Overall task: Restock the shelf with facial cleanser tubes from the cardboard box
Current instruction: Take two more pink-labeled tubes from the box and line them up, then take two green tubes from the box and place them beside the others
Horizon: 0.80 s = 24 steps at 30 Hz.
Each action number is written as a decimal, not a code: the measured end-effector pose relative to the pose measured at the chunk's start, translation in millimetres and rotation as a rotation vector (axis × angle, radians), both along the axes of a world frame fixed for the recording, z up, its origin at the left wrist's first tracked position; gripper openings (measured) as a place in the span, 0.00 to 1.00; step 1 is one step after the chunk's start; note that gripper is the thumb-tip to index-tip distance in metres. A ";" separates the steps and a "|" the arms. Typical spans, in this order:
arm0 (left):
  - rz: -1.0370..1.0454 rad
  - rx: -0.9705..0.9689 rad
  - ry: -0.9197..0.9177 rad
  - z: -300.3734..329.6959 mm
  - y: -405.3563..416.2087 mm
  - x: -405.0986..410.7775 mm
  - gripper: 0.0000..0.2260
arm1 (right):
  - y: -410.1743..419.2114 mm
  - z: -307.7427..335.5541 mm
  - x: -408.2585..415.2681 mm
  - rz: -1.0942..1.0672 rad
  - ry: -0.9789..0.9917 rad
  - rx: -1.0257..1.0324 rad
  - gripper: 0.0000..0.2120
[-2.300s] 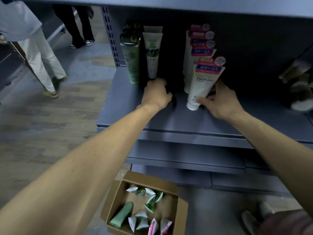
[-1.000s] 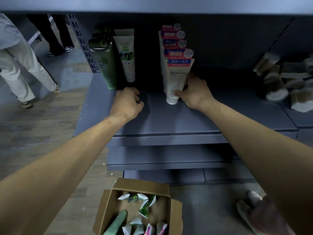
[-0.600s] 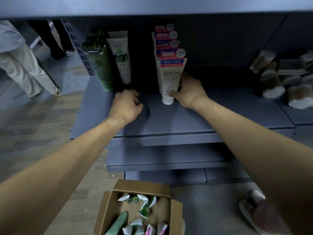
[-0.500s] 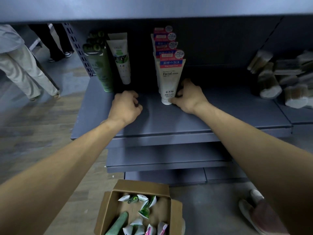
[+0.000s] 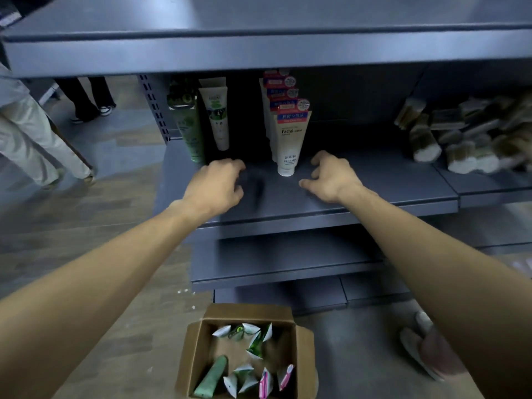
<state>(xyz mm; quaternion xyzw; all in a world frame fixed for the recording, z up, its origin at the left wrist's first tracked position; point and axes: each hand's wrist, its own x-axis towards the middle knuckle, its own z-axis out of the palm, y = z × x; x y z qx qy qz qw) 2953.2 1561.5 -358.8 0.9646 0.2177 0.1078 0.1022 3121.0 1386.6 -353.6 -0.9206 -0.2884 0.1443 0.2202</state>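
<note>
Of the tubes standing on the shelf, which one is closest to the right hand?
The front white Facial tube with the pink band, just left of the right hand; the green tube and white-green tube stand farther left.

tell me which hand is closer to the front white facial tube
Right. The right hand sits just beside the front white tube; the left hand is farther off on its other side.

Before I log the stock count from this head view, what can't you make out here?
- White tubes: the front one hides the row behind, so no count.
- Dark green tubes: labels too dim to read.
- Cardboard box: its near end is cut off by the bottom edge, so its contents show only in part.
- Bundles at right: blurred, cut by the edge; unclear what they are.
- Left hand: its fingers curl under, hiding their tips.
</note>
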 end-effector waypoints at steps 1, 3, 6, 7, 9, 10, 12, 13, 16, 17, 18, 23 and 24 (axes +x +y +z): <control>-0.034 0.052 0.023 3.6 -3.6 -5.5 0.18 | -3.9 3.1 -8.4 -0.001 -0.008 -0.003 0.30; -0.076 0.102 0.040 8.5 -9.4 -15.5 0.19 | -13.4 7.3 -26.6 -0.009 -0.014 -0.004 0.26; -0.107 0.112 0.064 10.7 -12.2 -29.5 0.18 | -28.5 6.7 -53.9 -0.015 -0.009 -0.010 0.21; -0.119 0.112 0.071 9.2 -11.6 -34.1 0.18 | -33.6 3.7 -60.9 -0.011 -0.010 -0.015 0.19; -0.127 0.109 0.065 4.5 -10.6 -43.8 0.17 | -43.1 -3.6 -72.5 -0.003 -0.013 -0.020 0.17; -0.123 0.102 0.055 2.0 -10.5 -49.0 0.16 | -46.3 -6.8 -77.2 0.000 -0.011 -0.022 0.17; -0.116 0.072 0.049 -3.3 -12.4 -61.3 0.15 | -49.5 -12.6 -85.8 0.005 0.003 -0.029 0.17; -0.119 0.061 0.054 -6.7 -13.5 -67.5 0.15 | -49.5 -14.7 -90.1 0.002 0.009 -0.028 0.17; -0.126 0.053 0.090 -19.0 -15.5 -83.3 0.14 | -41.2 -23.8 -103.3 0.002 0.020 -0.009 0.16; -0.118 0.044 0.095 -22.3 -15.1 -87.8 0.13 | -36.4 -28.0 -107.9 0.016 0.036 -0.011 0.15; -0.109 0.032 0.097 -25.2 -14.7 -92.3 0.12 | -31.5 -32.8 -112.8 0.032 0.057 -0.018 0.15; -0.058 -0.008 0.128 -48.9 -10.3 -108.7 0.11 | -6.5 -59.4 -130.6 0.090 0.111 -0.024 0.13; -0.049 -0.015 0.134 -57.0 -10.3 -110.7 0.11 | -3.4 -66.4 -132.1 0.096 0.126 -0.022 0.13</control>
